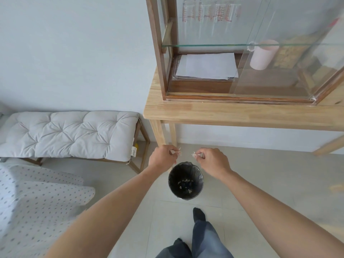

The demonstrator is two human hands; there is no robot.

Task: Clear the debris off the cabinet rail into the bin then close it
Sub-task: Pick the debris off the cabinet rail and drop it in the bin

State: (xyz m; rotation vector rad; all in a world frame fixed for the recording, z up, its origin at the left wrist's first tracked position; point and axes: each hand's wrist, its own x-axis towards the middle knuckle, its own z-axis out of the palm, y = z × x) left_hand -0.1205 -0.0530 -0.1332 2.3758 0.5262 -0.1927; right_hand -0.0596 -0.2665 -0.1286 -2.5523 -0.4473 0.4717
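Standing just nearer than both grips, the black-lined bin (185, 180) sits on the floor with scraps at its bottom. Left hand (162, 155) pinches a pale debris scrap (177, 151); right hand (213, 159) pinches another scrap (194, 154). Beyond them, on the tabletop (242, 113), the glass cabinet (232, 71) stands with its rail (232, 98) along the front, its sliding door partly open.
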